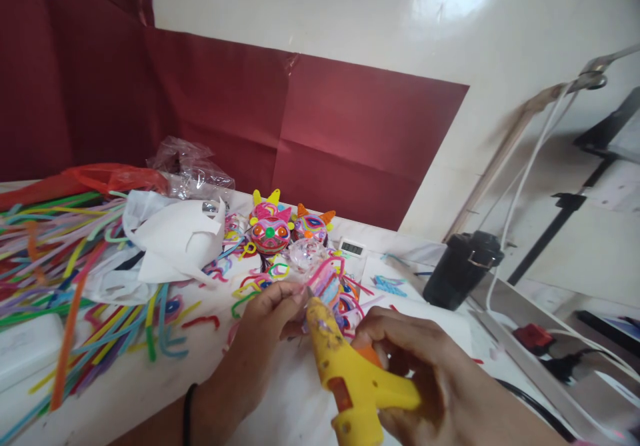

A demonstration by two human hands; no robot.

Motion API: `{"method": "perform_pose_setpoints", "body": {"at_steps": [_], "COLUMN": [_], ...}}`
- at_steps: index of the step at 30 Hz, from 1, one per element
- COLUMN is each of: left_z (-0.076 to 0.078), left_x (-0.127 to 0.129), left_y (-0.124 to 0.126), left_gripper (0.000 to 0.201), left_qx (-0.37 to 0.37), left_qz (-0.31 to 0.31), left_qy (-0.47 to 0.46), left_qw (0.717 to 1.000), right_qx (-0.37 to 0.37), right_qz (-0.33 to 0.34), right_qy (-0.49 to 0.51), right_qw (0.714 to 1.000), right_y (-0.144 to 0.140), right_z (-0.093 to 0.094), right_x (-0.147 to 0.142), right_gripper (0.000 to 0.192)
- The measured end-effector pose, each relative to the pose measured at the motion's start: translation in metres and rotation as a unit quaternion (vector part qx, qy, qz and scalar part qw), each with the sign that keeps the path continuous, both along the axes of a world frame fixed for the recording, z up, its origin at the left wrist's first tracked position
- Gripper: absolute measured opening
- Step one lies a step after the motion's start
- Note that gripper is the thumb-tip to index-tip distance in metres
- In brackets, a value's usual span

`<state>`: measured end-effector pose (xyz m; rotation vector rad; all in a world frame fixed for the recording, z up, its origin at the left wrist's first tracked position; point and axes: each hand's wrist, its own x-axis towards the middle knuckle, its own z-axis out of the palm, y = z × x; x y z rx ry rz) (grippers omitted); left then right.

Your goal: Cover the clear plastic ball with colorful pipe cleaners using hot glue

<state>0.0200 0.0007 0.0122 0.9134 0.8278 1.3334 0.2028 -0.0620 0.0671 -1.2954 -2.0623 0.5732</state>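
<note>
A white wall [350,13] fills the back, with red paper [360,146] across its lower part. In front stands the white table [155,393], heaped on the left with craft stems [45,253] in many colours. A white cutout [175,239] lies on the heap's right side; a black canister [463,269] stands well to the right.

Near the middle, the yellow glue gun [345,373] is in the right hand [425,359], whose fingers wrap the handle, the index beside the orange trigger [369,355]. The barrel's long axis runs forward and slightly left, nozzle leading. The left hand [265,326] is much the nearer to that nozzle: its fingertips are just beside it, on its left, while the right hand sits behind and to the right. The key relation is this narrow gap between nozzle and left fingertips; I cannot tell whether they touch.

The left thumb and forefinger meet in a pinch; what lies between them is hidden. A pink stem [323,269] arches forward and right from just beyond them. Farther back sit 2 decorated heads [270,233], and to their right 1 small timer [352,248].
</note>
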Motion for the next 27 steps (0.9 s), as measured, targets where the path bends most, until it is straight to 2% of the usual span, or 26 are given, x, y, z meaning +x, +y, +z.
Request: {"method": "perform_pose_setpoints", "body": {"at_steps": [9,13,18,27], "left_z": [-0.002,-0.003,0.000,-0.001], "left_x": [0.000,-0.001,0.000,0.000], "left_y": [-0.001,-0.002,-0.002,0.000], "left_gripper": [0.008,0.007,0.008,0.008], "left_qx": [0.011,0.006,0.002,-0.002], "left_qz": [0.005,0.003,0.012,0.018], "left_qy": [0.003,0.002,0.002,0.000], "left_qw": [1.000,1.000,1.000,1.000], "right_qx": [0.006,0.002,0.025,0.007], "right_qz": [0.028,0.028,0.054,0.038], "right_qy": [-0.017,0.019,0.038,0.001], "right_qw": [0.999,0.999,0.998,0.999], "right_y": [0.005,0.004,0.001,0.004], "right_z": [-0.008,-0.011,-0.006,0.001], "right_x": [0.005,0.005,-0.001,-0.001], "right_gripper": [0.040,0.039,0.029,0.032]}}
